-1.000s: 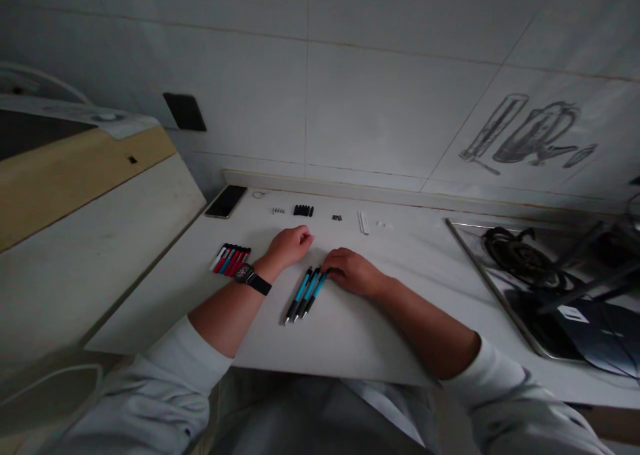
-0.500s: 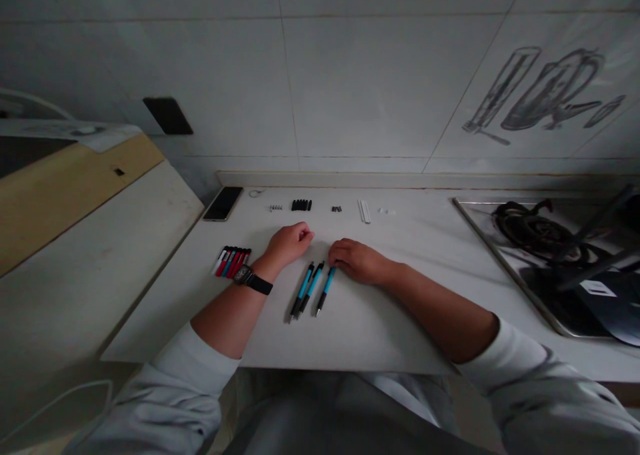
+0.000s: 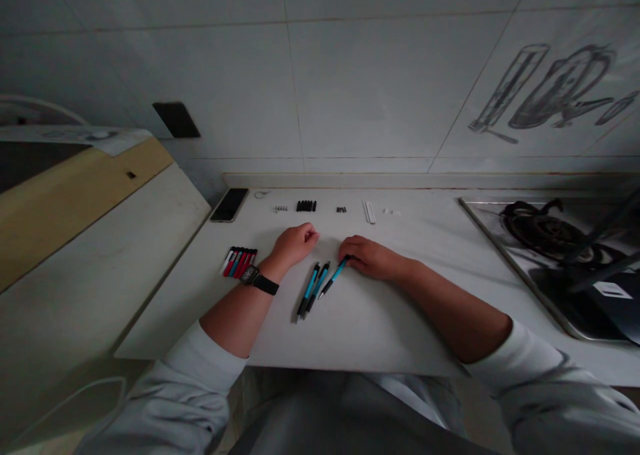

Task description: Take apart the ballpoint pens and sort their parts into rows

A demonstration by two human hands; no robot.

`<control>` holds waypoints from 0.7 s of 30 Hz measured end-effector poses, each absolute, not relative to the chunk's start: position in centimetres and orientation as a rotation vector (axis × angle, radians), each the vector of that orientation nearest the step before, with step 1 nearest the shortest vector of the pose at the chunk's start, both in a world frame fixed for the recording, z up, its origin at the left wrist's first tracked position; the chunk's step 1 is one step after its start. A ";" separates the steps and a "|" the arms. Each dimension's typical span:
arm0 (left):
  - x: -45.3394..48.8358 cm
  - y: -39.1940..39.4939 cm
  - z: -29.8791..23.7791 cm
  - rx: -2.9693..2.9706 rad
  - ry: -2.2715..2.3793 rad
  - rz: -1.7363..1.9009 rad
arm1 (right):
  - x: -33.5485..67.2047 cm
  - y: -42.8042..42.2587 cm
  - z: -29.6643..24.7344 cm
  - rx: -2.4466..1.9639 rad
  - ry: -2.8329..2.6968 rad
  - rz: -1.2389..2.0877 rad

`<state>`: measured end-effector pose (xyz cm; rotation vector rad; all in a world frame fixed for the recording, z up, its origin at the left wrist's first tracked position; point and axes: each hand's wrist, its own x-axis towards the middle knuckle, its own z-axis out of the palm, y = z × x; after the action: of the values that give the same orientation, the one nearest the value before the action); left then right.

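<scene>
My right hand [image 3: 373, 257] pinches the clicker end of a blue and black ballpoint pen [image 3: 334, 278]. The pen slants, its tip pointing down and left towards two similar pens. That pair, one blue pen [image 3: 309, 288] and another blue pen [image 3: 320, 287], lies side by side on the white counter. My left hand [image 3: 296, 243] rests in a loose fist above and left of them, with nothing showing in its curled fingers. Left of that wrist is a row of red, white and blue pen barrels [image 3: 239, 262] with black ends.
Along the back lie a phone [image 3: 229, 205], small springs [image 3: 281, 209], black grips [image 3: 307, 206], small dark parts [image 3: 341, 209], white refill-like tubes [image 3: 369, 211] and tiny clear pieces [image 3: 391, 212]. A gas stove [image 3: 545, 241] is at the right, a slanted panel [image 3: 115, 235] at the left.
My right hand has shifted slightly right, swinging the pen's clicker end right so that it slants more, its tip nearer the other two. My left hand stays put; the view has shifted a little.
</scene>
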<state>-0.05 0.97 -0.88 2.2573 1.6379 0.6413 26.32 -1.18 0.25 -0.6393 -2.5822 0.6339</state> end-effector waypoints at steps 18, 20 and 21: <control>1.0 0.7 -0.2 2.294 1.240 0.965 | 26.8 0.4 -1.3 -1.210 -2.004 0.588; 0.9 0.9 -0.3 2.294 1.238 0.988 | 26.6 0.3 -1.5 -1.198 -1.949 0.643; 0.9 0.9 -0.4 2.295 1.236 1.005 | 26.4 0.3 -1.6 -1.199 -1.920 0.692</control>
<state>0.91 0.91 -0.36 2.2954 1.2357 1.0046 26.43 0.30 -1.62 -1.1991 -1.9196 0.6921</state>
